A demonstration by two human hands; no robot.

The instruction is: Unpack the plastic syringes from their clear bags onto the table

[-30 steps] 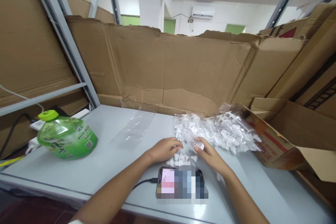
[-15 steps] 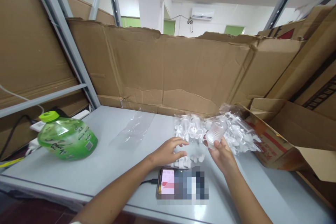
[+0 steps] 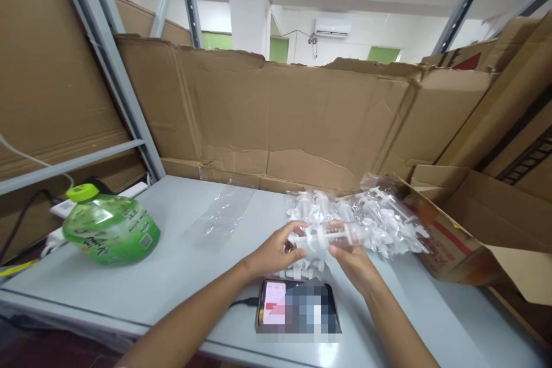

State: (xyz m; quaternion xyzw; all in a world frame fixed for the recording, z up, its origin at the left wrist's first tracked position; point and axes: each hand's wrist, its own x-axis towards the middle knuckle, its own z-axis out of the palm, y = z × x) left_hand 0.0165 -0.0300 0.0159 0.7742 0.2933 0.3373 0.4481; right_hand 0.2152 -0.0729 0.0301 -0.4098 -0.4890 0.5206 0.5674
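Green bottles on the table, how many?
1. The green bottle lies on its side at the table's left end, far left of both hands; none other visible.

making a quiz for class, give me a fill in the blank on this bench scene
1. Both hands hold a clear ____ above the table.
2. The bottle lying at the left is ____ in colour.
3. The phone lies ____ the hands, at the near edge.
4. The wall behind the bag of parts is made of ____.

Missing words: syringe; green; below; cardboard

No text can be read; the green bottle's [image 3: 111, 229] label print is too blurred
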